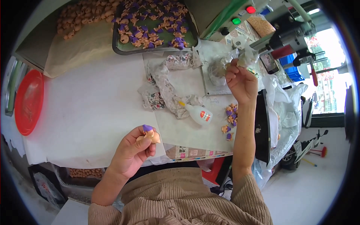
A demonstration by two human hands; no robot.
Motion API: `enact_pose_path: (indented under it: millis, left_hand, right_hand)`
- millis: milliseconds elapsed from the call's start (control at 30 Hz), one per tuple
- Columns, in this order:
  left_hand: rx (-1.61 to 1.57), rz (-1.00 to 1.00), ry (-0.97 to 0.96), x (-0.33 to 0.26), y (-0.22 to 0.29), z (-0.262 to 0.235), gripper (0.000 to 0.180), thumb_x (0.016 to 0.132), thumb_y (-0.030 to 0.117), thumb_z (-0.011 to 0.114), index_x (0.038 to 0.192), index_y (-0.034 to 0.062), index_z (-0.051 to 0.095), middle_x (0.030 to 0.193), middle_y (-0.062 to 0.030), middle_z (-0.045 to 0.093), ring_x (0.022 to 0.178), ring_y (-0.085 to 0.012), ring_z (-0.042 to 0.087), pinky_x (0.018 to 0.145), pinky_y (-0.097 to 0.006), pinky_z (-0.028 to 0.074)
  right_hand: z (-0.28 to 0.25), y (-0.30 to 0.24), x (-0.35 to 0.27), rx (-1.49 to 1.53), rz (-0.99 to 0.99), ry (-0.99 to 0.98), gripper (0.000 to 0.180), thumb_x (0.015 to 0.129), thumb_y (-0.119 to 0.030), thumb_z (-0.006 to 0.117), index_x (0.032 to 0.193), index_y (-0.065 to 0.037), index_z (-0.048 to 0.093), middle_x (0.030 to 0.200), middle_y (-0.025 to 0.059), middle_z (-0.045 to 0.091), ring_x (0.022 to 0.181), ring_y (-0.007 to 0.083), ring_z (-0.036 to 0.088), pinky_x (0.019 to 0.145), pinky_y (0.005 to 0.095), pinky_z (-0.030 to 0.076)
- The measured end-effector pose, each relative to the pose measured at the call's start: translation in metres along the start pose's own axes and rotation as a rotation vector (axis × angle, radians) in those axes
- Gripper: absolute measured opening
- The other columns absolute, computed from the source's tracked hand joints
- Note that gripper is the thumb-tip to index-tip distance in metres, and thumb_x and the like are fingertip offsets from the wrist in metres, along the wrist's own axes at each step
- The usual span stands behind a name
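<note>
My left hand (129,154) is closed around a small flesh-coloured doll body (153,136) with a purple top, above the near edge of the table. My right hand (243,84) is raised at the right with its fingers curled together, against the plastic-wrapped tip (247,57) of a press-like machine. Whatever those fingers hold, if anything, cannot be made out. Below them stands a plastic-wrapped fixture (218,71) on a metal plate. Several small purple-and-flesh doll parts (231,114) lie loose beside my right forearm.
A dark tray (120,48) holds many purple-and-flesh doll parts at the back, with a pile of round flesh-coloured heads (80,17) to its left. A white glue bottle (199,114) lies by a crumpled floral cloth (161,80). At far left is a red basin (29,103).
</note>
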State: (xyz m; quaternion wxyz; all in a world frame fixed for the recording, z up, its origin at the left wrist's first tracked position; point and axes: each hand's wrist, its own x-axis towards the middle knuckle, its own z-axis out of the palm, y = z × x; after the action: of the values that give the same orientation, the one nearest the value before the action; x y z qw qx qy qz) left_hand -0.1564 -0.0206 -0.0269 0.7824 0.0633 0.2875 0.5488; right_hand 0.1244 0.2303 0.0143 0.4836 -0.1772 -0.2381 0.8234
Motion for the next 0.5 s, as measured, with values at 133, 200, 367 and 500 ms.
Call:
enact_pose_path:
  millis: [133,200,367,500]
  left_hand:
    - [-0.056,-0.045,-0.054,0.003,0.012,-0.018,0.022,0.088,0.012,0.065,0.108,0.0077,0.058,0.098,-0.0038,0.059,0.076,-0.0102,0.055,0.069,-0.023,0.048]
    - [-0.085,-0.054,-0.073,0.004,0.018,-0.025,0.023,0.088,0.011,0.065,0.109,0.0069,0.057,0.099,-0.0044,0.059,0.076,-0.011,0.055,0.069,-0.024,0.048]
    - [-0.079,-0.093,-0.075,0.009,0.029,-0.044,0.03,0.084,0.018,0.069,0.107,0.0052,0.056,0.095,-0.0065,0.057,0.075,-0.013,0.055,0.069,-0.027,0.049]
    - [-0.122,-0.123,-0.16,0.014,0.036,-0.056,0.03,0.086,0.015,0.067,0.111,0.0049,0.055,0.099,-0.007,0.057,0.08,-0.0131,0.055,0.071,-0.027,0.049]
  right_hand:
    - [0.008,0.009,0.009,0.007,0.027,0.067,0.026,0.083,0.005,0.05,0.109,0.003,0.052,0.104,0.0078,0.053,0.079,0.0161,0.045,0.067,0.0283,0.039]
    - [0.012,0.014,0.013,-0.005,0.04,0.067,0.027,0.083,0.005,0.05,0.11,0.002,0.051,0.103,0.0076,0.052,0.079,0.0159,0.045,0.068,0.0283,0.038]
    - [0.014,0.028,0.022,0.0,0.046,0.118,0.028,0.083,0.005,0.049,0.111,0.001,0.051,0.104,0.0067,0.052,0.08,0.0154,0.045,0.068,0.0286,0.038]
    - [0.01,0.026,0.026,-0.076,0.044,0.128,0.023,0.087,0.003,0.048,0.11,0.001,0.051,0.104,0.0055,0.053,0.078,0.0131,0.045,0.065,0.0267,0.039]
